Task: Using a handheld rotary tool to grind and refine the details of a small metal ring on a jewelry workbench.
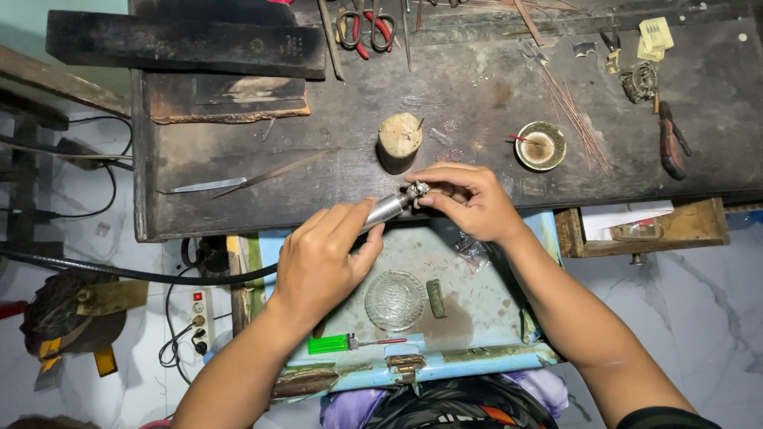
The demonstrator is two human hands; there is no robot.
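Near the frame's middle, the left hand is wrapped around a silvery metal handpiece, its tip meeting a small glinting silver piece pinched in the right hand's fingertips, right at the dark tabletop's front edge. Below them a pale blue tray holds a glass dish and green lighter; beyond, a wooden stump stands close, with bare wood left of it.

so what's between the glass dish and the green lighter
In the head view, nothing lies between the glass dish and the green lighter, only bare, stained tray surface.
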